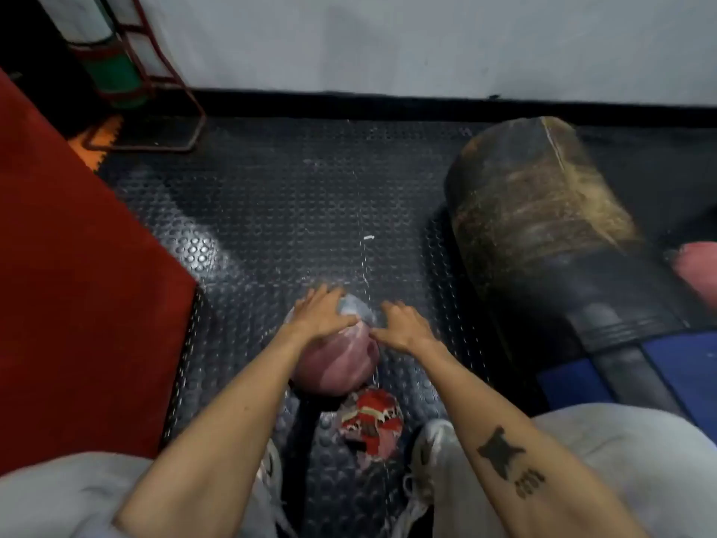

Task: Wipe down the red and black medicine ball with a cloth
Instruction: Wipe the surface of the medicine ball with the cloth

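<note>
The medicine ball point(334, 365), faded red here, sits on the studded black floor mat point(295, 211) between the person's feet, directly under the left hand point(319, 319), whose straight, spread fingers lie flat over a pale grey cloth point(355, 309) on the ball's far top. The right hand point(403, 328) is just beside the ball at its right edge, fingers curled, and whether its grip takes the cloth's edge cannot be told. A red patterned rag point(370, 423) lies on the mat just nearer than the ball, and a worn punching bag point(543, 227) lies well to the right.
</note>
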The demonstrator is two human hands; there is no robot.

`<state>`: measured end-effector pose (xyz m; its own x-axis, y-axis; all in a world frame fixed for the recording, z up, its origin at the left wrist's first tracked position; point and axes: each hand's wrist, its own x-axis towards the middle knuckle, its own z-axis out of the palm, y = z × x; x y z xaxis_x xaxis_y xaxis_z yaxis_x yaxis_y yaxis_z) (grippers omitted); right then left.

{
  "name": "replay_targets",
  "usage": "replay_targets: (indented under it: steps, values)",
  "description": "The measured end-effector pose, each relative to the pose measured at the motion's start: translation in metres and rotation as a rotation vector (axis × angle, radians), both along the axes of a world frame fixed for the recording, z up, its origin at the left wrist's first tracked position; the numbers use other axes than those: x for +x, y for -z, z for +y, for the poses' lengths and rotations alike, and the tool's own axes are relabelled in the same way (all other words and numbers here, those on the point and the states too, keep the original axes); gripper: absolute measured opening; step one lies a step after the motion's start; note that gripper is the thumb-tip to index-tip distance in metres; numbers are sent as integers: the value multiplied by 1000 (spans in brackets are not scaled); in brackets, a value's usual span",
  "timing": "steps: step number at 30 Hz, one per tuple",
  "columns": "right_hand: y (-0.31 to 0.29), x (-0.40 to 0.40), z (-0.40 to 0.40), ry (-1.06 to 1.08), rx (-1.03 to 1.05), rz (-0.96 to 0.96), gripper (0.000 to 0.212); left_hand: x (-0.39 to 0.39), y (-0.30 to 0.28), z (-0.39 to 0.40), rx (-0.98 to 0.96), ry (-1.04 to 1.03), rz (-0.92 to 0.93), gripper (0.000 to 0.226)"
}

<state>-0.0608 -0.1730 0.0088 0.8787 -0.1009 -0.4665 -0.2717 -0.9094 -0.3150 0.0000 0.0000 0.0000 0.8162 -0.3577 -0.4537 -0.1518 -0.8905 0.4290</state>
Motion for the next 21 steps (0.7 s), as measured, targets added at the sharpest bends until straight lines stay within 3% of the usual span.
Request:
replay_targets:
  steps: [8, 14, 18, 21]
  values:
    - [57, -50, 20, 104, 35, 106, 75, -17, 19, 6, 93, 100, -88, 88]
    - [122, -89, 29, 138, 38, 211, 78, -19, 25, 8, 47, 87, -151, 88]
    - [155, -108, 39, 127, 73, 264, 71, -17, 32, 8, 21, 74, -159, 91]
    - [175, -119, 48, 60, 6, 224, 80, -18, 36, 9, 16, 82, -180, 90]
